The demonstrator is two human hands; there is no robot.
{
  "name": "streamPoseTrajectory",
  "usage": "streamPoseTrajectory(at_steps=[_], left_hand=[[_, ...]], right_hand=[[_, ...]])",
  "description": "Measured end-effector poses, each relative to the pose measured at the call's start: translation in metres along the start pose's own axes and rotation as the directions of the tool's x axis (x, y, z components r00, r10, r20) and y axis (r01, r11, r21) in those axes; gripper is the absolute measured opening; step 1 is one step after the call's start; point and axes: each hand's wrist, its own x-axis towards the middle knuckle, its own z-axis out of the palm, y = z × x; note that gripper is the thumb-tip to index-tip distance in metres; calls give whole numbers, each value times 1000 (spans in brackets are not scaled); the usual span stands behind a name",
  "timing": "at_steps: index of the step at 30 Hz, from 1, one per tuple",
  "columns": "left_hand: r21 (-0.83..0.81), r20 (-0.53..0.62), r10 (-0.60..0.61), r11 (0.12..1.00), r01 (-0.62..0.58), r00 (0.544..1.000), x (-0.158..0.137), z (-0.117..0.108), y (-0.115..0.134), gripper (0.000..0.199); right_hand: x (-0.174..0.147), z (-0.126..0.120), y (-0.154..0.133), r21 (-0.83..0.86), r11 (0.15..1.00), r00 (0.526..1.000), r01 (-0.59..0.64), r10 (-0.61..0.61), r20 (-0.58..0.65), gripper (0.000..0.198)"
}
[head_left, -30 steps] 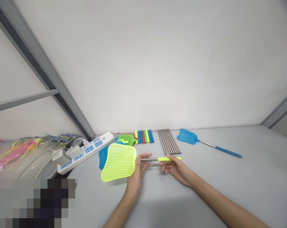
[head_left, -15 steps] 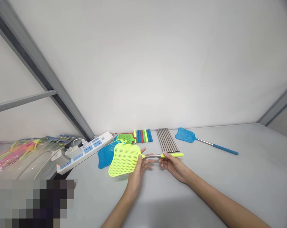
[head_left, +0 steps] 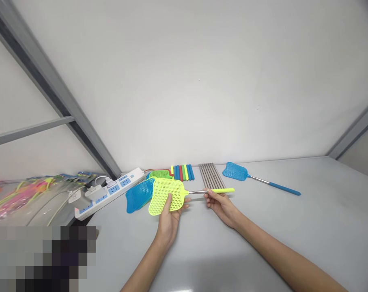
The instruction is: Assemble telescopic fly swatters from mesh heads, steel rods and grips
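Observation:
A yellow fly swatter (head_left: 164,190) is held level above the table, its mesh head to the left and its yellow grip to the right, with a metal rod between. My left hand (head_left: 170,217) is closed on the mesh head, thumb on top and fingers beneath. My right hand (head_left: 218,202) pinches the swatter where the rod meets the yellow grip. Just behind lie several metal rods (head_left: 212,176) side by side and a row of coloured grips (head_left: 184,172). Blue swatter heads (head_left: 138,195) and a green swatter head (head_left: 161,174) lie left of them, partly covered by the yellow head.
A blue fly swatter (head_left: 235,171) lies at the right on the grey table (head_left: 263,227). On the left stands a white power strip (head_left: 110,192) with plugs and cables, beside plastic-wrapped colourful items (head_left: 28,194). A white wall (head_left: 202,101) rises behind the table.
My left hand has moved from the neck of the yellow swatter onto its mesh head. The swatter has risen slightly in view, and my right hand has shifted to where grip and rod join.

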Motion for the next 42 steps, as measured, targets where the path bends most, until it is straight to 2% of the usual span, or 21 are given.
streamPoseTrajectory(at_steps=[7, 15, 23, 25, 29, 32, 37, 42], left_hand=[[-6, 17, -96, 995, 96, 995, 0, 2, -3, 34], [-32, 90, -193, 980, 196, 977, -3, 2, -4, 36], [-76, 146, -284, 952, 297, 948, -2, 3, -3, 36], [-83, 122, -281, 953, 292, 952, 0, 1, -5, 35], [-98, 4, -221, 970, 220, 975, 7, -7, -5, 29], [-98, -34, -175, 980, 171, 984, 12, -12, -4, 27], [-34, 35, -138, 990, 139, 990, 8, -9, -4, 30], [12, 86, -154, 988, 154, 984, 2, -4, -6, 33]], right_hand=[[1, -3, 3, -33, 999, 999, 29, -28, 28, 20], [2, -3, 4, -50, 998, 997, 42, -38, 72, 22], [1, 0, 4, -50, 996, 997, 77, -76, 23, 24], [0, 0, 4, -45, 994, 995, 98, -98, 10, 23], [0, 1, 0, -17, 993, 992, 120, -120, -23, 23], [-1, 2, -5, 45, 993, 994, 106, -106, -4, 22], [-6, 5, -9, 74, 997, 995, 20, -27, 99, 23], [-5, 4, -6, 1, 999, 997, 36, -36, 63, 22]])
